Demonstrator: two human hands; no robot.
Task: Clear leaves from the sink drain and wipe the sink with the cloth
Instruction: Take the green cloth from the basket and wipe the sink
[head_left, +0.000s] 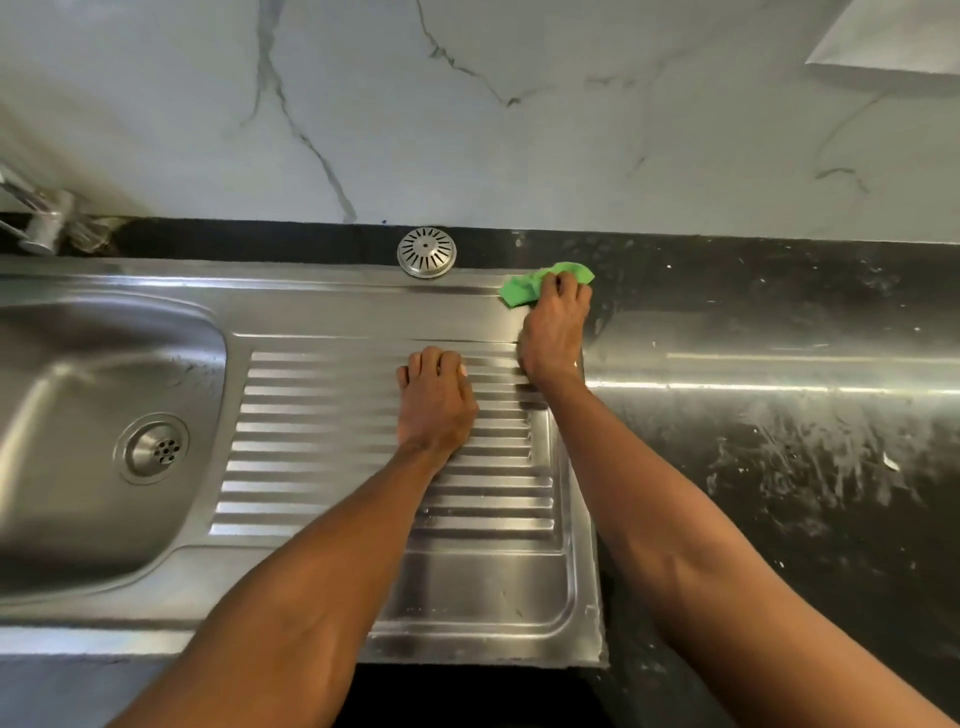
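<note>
A green cloth (524, 287) lies bunched at the far right corner of the steel sink unit, and my right hand (555, 332) is pressed down on it with fingers curled over it. My left hand (435, 400) rests flat on the ribbed drainboard (322, 441), holding nothing. The sink basin (78, 395) is at the left with its drain (154, 448) open; no leaves show in it. A round metal strainer cover (427, 252) sits on the sink's back ledge.
A chrome tap (36, 213) stands at the far left behind the basin. The black countertop (779, 467) to the right is smeared with white streaks. A marble wall (467, 104) rises behind.
</note>
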